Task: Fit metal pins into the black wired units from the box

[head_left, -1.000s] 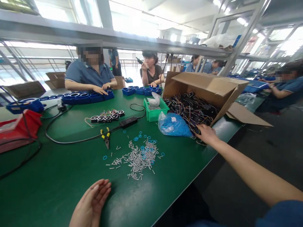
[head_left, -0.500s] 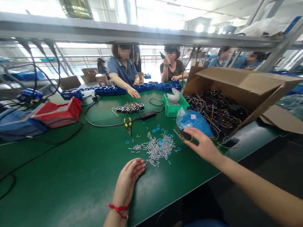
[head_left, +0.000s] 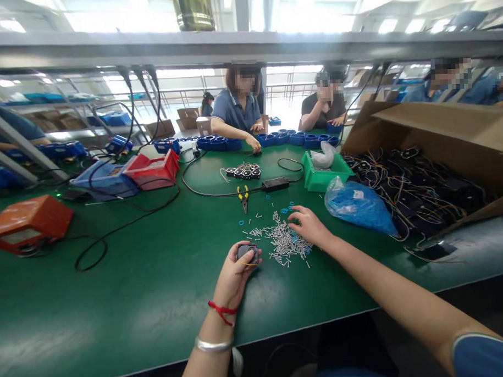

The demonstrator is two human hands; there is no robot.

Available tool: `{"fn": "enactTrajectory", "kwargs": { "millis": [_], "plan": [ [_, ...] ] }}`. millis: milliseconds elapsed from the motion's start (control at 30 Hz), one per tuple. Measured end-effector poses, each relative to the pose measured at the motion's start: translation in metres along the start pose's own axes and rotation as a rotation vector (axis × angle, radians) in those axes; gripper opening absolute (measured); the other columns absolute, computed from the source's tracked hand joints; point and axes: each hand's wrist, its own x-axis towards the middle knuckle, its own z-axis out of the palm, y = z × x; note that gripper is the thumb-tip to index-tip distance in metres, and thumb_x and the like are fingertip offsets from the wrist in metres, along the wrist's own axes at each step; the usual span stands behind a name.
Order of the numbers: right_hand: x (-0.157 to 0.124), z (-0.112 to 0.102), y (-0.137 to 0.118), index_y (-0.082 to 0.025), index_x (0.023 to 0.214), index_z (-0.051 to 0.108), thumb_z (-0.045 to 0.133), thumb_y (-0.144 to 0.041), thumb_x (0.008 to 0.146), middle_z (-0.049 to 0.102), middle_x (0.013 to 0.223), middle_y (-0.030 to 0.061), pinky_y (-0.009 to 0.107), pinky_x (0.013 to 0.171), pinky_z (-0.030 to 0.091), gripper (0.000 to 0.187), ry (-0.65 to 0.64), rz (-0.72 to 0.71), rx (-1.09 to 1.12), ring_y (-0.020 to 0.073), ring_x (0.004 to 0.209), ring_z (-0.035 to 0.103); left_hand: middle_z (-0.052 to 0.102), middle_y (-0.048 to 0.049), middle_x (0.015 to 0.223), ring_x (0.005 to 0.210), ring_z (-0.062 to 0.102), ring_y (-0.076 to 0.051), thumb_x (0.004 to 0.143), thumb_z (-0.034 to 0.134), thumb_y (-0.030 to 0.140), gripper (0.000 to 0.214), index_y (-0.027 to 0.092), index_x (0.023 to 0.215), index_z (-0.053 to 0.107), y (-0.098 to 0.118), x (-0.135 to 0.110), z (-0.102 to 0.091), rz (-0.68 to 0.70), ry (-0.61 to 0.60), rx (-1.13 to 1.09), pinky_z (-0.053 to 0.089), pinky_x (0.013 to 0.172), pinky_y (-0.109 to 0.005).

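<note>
My left hand is closed around a small black cooling fan, thumb on its face, a yellow wire showing along its lower side. My right hand is open over the right side of a pile of small silver screws, fingers curved and apart. Several blue rings lie by its fingertips and among the screws. Whether the fingertips touch anything, I cannot tell. Beyond the pile are yellow-handled pliers and a group of fans with wires.
At right stand a green bin, a blue plastic bag and a cardboard box full of wired fans. Red and blue bins, cables and an orange box are at left. A co-worker's hand reaches in opposite.
The fan has passed from my right hand to my left, which has closed on it. My right hand has moved left over the screws. The view has turned left.
</note>
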Motion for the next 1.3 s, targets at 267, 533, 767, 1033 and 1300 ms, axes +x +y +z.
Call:
{"fn": "enactTrajectory", "kwargs": {
  "millis": [267, 533, 767, 1033, 1300],
  "plan": [
    [0.006, 0.016, 0.039, -0.019, 0.070, 0.062, 0.062, -0.023, 0.075, 0.057, 0.115, 0.0085, 0.041, 0.095, 0.037, 0.007, -0.018, 0.044, -0.106, 0.0243, 0.108, 0.051, 0.061, -0.0050, 0.097, 0.091, 0.062, -0.016, 0.070, 0.069, 0.020, 0.045, 0.021, 0.110, 0.047, -0.008, 0.006, -0.001, 0.021, -0.037, 0.017, 0.045, 0.088, -0.033],
    [-0.009, 0.003, -0.032, -0.021, 0.075, 0.063, 0.056, -0.030, 0.082, 0.059, 0.112, 0.0051, 0.041, 0.098, 0.036, 0.013, 0.112, -0.039, 0.120, 0.0222, 0.109, 0.051, 0.059, -0.0056, 0.096, 0.091, 0.061, -0.018, 0.066, 0.070, 0.018, 0.046, 0.019, 0.107, 0.049, -0.012, 0.009, 0.003, -0.016, -0.040, -0.016, 0.044, 0.085, -0.034],
    [-0.028, 0.009, -0.106, -0.022, 0.080, 0.062, 0.056, -0.025, 0.083, 0.053, 0.121, 0.0029, 0.040, 0.099, 0.037, 0.008, -0.093, -0.200, 0.425, 0.0197, 0.115, 0.048, 0.057, -0.0026, 0.092, 0.075, 0.056, -0.011, 0.063, 0.070, 0.015, 0.045, 0.019, 0.104, 0.052, -0.011, 0.005, 0.008, -0.002, -0.078, -0.003, 0.044, 0.070, -0.024],
    [-0.032, 0.015, -0.110, -0.023, 0.093, 0.059, 0.054, -0.023, 0.084, 0.051, 0.123, 0.0041, 0.041, 0.101, 0.037, 0.010, -0.071, -0.157, 0.522, 0.0198, 0.115, 0.047, 0.056, -0.0037, 0.097, 0.081, 0.055, -0.012, 0.066, 0.068, 0.017, 0.040, 0.019, 0.103, 0.054, -0.010, 0.001, 0.006, 0.063, -0.104, 0.020, 0.043, 0.070, -0.022],
    [-0.037, 0.016, -0.108, -0.025, 0.119, 0.052, 0.041, -0.031, 0.092, 0.050, 0.127, 0.0043, 0.040, 0.105, 0.034, 0.030, -0.278, -0.091, 0.776, 0.0186, 0.121, 0.043, 0.058, -0.0056, 0.100, 0.086, 0.057, -0.016, 0.071, 0.066, 0.027, 0.033, 0.017, 0.100, 0.056, -0.009, 0.000, 0.008, 0.118, -0.052, 0.088, 0.046, 0.078, -0.030]
  ]
}}
